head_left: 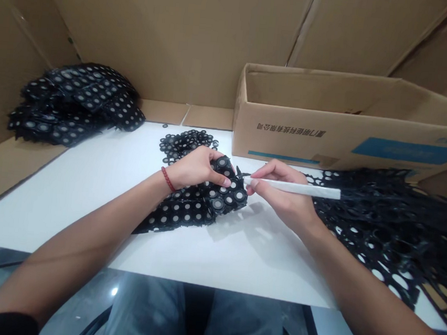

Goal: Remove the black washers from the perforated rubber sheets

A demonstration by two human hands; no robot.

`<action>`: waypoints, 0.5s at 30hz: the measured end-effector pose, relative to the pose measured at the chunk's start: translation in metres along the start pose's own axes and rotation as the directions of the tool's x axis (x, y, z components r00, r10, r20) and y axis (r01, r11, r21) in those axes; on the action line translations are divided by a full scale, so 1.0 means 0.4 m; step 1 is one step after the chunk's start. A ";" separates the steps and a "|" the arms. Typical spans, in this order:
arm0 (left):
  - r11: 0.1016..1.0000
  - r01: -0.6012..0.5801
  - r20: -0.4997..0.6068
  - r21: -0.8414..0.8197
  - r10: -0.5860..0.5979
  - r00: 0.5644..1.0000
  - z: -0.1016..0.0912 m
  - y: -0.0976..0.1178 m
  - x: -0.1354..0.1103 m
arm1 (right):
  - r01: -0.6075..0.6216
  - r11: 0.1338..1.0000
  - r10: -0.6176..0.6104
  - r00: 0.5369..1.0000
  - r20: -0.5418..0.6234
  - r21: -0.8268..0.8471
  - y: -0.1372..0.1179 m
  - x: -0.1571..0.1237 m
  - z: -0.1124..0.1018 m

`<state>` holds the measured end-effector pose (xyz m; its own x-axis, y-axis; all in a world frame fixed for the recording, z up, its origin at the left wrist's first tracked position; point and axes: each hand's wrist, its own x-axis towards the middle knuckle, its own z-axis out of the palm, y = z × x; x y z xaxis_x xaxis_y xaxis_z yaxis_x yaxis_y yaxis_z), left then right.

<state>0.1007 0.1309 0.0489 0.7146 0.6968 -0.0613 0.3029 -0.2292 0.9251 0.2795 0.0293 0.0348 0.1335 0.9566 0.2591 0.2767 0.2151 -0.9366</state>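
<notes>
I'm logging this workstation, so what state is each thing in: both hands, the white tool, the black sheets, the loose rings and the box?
Left hand: pinching the dotted sheet.
Right hand: gripping the white tool.
White tool: held, tip near the dotted sheet.
Dotted sheet: held.
Left-side sheets: heaped.
Right-side sheets: heaped, many holes open.
Small rings: loose, piled.
Cardboard box: open-topped.

I'm pinching black sheeting (224, 198) with the left hand (194, 169). At its three o'clock, the right hand (288, 205) is gripping a white tool (304, 189).
</notes>
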 end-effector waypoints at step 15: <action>0.999 0.030 -0.015 -0.018 -0.030 0.999 0.003 0.009 -0.004 | 0.016 0.999 -0.016 1.000 0.005 -0.032 -0.001 -0.002 -0.002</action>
<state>0.1014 0.1281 0.0519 0.6956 0.7136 -0.0832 0.3123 -0.1960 0.9295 0.2799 0.0282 0.0349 0.1242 0.9541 0.2725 0.3088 0.2238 -0.9244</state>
